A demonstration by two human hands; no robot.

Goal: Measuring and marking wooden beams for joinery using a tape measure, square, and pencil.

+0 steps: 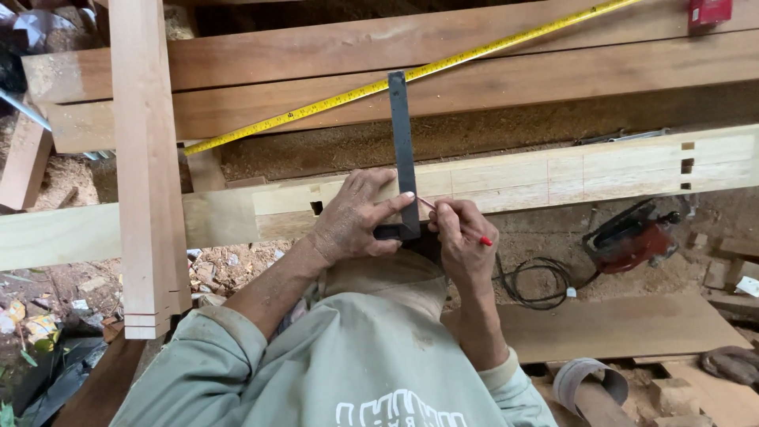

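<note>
The left hand [353, 221] lies spread and flat over the dark metal square [403, 158], its forefinger stretched along the short stock at the near edge of the pale plank [553, 178], pinning the tool rather than gripping it. The right hand [462, 237] is closed in a writing pinch round a red pencil [466, 229], the tip set against the blade at the plank's near face. That square looks stiff and thin, light enough for one hand but apt to skate on smooth wood, so pressing down at the corner where blade meets stock seems the sound hold. Its blade runs straight toward twelve o'clock, across the plank and out over the sawdust-filled gap [474, 138], while the stock lies toward nine. The plank itself has its long axis from nine to three, rising slightly at the three o'clock end, and I would judge it heavy and rigid, best lifted from both ends. It carries pencilled lines and small cut notches toward three. A yellow tape measure [411, 73] slants across the darker boards [316, 47] from ten up to one. At four o'clock a red power saw [632, 236] sits on the ground with its black cord [538, 281] coiled beside it.
</note>
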